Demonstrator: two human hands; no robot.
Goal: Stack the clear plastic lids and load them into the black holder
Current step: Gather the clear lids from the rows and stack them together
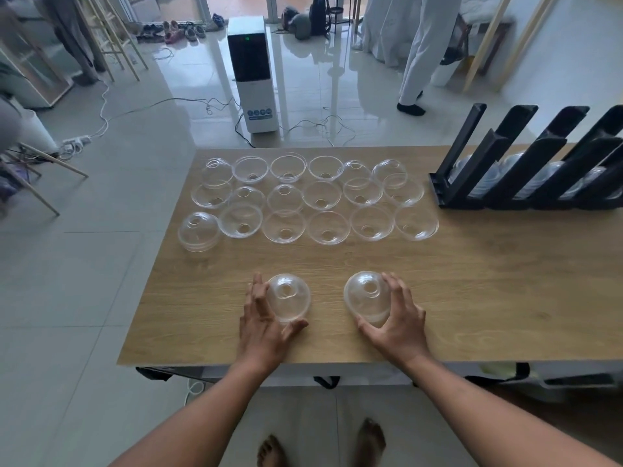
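Near the front of the wooden table [472,298], my left hand [263,325] grips a clear dome lid [288,296] that sits dome-up on the wood. My right hand [397,318] grips a second clear dome lid [365,294], also dome-up. Several more clear lids [323,227] lie in three rows farther back, most with the rim upward. A short stack of lids [199,230] stands at the left end of the nearest row. The black holder [526,170] with slanted slots stands at the back right, with lids inside its slots.
The table's left edge runs close to the stack of lids. Beyond the far edge stands a white and black appliance [253,72] with cables on the tiled floor. A person in white [424,52] stands at the back right. My bare feet show under the front edge.
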